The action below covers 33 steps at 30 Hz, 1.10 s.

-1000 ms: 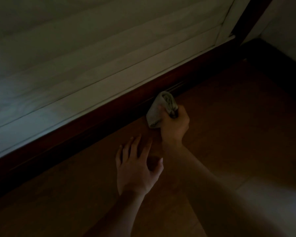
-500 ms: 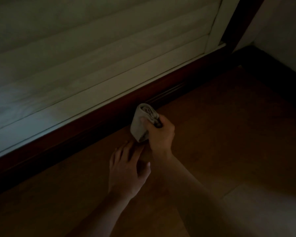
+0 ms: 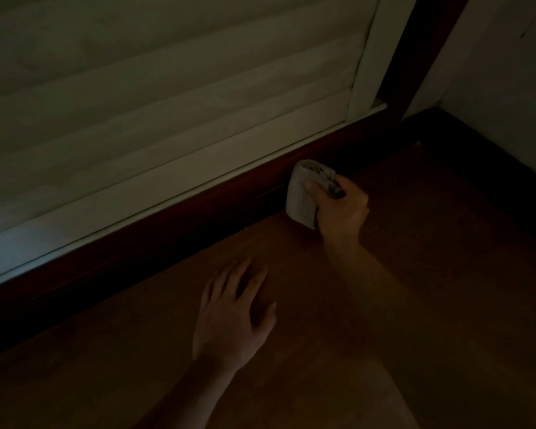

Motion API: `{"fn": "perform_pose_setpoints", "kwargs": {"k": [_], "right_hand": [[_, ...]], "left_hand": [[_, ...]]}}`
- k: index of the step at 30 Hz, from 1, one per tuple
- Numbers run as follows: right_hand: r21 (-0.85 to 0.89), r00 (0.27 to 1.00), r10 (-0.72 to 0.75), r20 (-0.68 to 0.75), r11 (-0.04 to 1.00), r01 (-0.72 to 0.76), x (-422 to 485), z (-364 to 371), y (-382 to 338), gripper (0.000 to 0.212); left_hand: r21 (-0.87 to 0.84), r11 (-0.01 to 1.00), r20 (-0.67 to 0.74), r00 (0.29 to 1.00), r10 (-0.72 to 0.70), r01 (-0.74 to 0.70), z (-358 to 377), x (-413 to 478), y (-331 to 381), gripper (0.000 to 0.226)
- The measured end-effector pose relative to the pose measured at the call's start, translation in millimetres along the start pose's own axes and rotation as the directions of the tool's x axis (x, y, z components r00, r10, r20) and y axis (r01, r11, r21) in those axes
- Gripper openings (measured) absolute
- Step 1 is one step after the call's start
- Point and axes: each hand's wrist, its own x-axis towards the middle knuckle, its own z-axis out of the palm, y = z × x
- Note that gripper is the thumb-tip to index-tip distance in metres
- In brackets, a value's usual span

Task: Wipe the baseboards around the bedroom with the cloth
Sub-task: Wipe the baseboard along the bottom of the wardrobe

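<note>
cloth held to the baseboard in a dim corner

right hand (image 3: 342, 212) grips a folded pale cloth (image 3: 300, 196), its fingers (image 3: 313, 186) curled round the bunched upper edge. the cloth stands on edge against the dark reddish baseboard (image 3: 174, 230), its lower corner down near the line where the baseboard meets the wooden floor (image 3: 430, 289). it is too dark to tell whether the cloth touches the floor itself.

left hand (image 3: 232, 314) lies flat on the floor, nearer the camera and to the left of the right hand, well apart from the cloth. its fingers (image 3: 243, 275) are straight and slightly spread, pointing toward the baseboard and holding nothing.

above the baseboard runs a white slatted panel (image 3: 167, 113), with a pale upright frame (image 3: 372, 57) at its right end. just beside that stands a dark upright post (image 3: 415, 51), then a pale wall (image 3: 508, 88) that turns the corner, with a second stretch of dark baseboard (image 3: 489, 165) along its foot. the light is low, and fine detail on the cloth and the wood is lost in shadow.
</note>
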Motion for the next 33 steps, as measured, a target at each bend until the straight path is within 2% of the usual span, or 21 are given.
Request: {"fn": "perform_pose_setpoints", "kwargs": {"k": [3, 5, 10, 14, 19, 25, 33], "right_hand": [[0.051, 0.995, 0.03, -0.092, 0.998, -0.025, 10, -5, 3, 0.038], [0.041, 0.995, 0.035, -0.093, 0.999, -0.031, 0, 1, 2, 0.038], [-0.011, 0.986, -0.026, 0.166, 1.0, 0.028, -55, 32, 13, 0.028], [0.018, 0.98, -0.025, 0.199, 1.0, 0.022, -74, 45, 14, 0.026], [-0.039, 0.998, 0.05, -0.035, 0.998, -0.051, -26, 22, 16, 0.028], [-0.031, 0.983, 0.061, -0.173, 0.997, -0.067, 26, -11, 7, 0.036], [-0.04, 0.924, 0.09, -0.372, 0.993, -0.113, 32, -6, 9, 0.031]], "left_hand": [[0.011, 1.0, 0.013, 1.0, 0.006, -0.006, 1, 0, 0, 0.064], [0.027, 1.0, 0.038, 0.999, -0.011, 0.01, -1, 1, 0, 0.064], [0.039, 0.999, -0.006, 1.0, 0.006, -0.006, -3, -1, 2, 0.061], [0.051, 0.999, 0.01, 1.0, -0.008, 0.007, -1, -1, 2, 0.063], [0.052, 0.999, 0.014, 1.0, 0.005, -0.005, -3, 1, 2, 0.061], [0.075, 0.997, 0.049, 0.999, 0.003, -0.007, 0, 3, 1, 0.064], [0.089, 0.996, 0.042, 0.999, -0.004, 0.0, 2, 3, 2, 0.064]]}}
